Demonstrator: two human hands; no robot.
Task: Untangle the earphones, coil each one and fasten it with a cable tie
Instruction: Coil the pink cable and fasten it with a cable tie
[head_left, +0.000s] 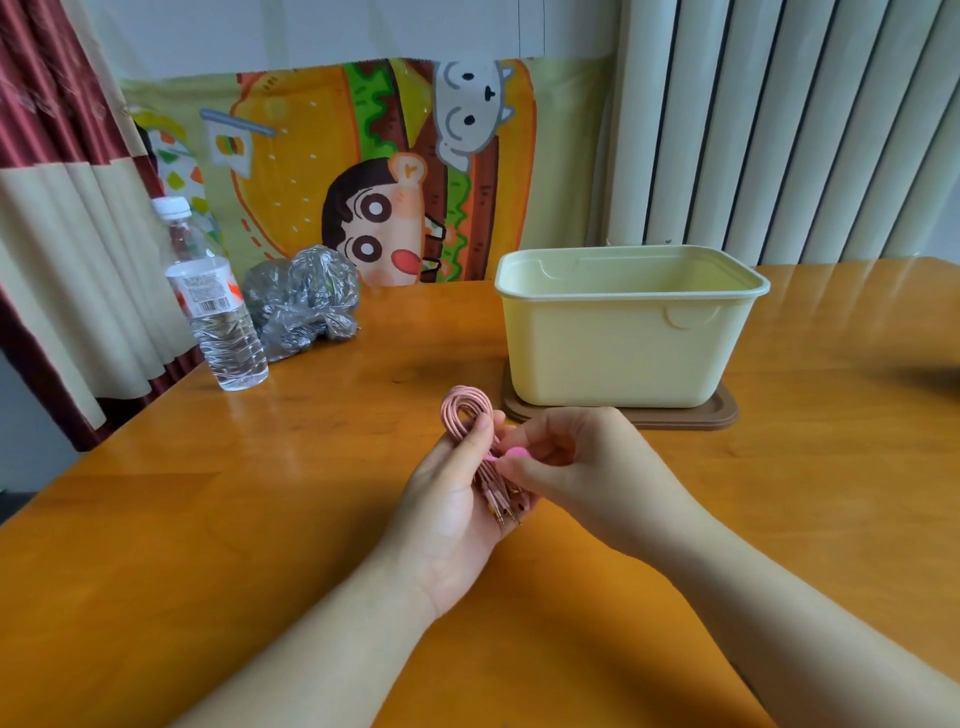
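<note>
In the head view, the left hand (452, 509) lay palm up over the table (260, 519), its thumb and fingers curled round the earphones (467, 410), a pink bundle already coiled. The bundle's long axis ran away from the person: the looped end stood clear above the fingertips, toward the yellow box (623, 353), and the metal plug ends pointed back toward the wrist. The right hand (576, 457) came in from the right and touched the bundle's waist, thumb and forefinger pinching the pink cable tie (514, 453), which lay crosswise to the coil. Judging by this, the fastening turned on the right hand, the nearer one to the tie; whether the tie was closed could not be told.
</note>
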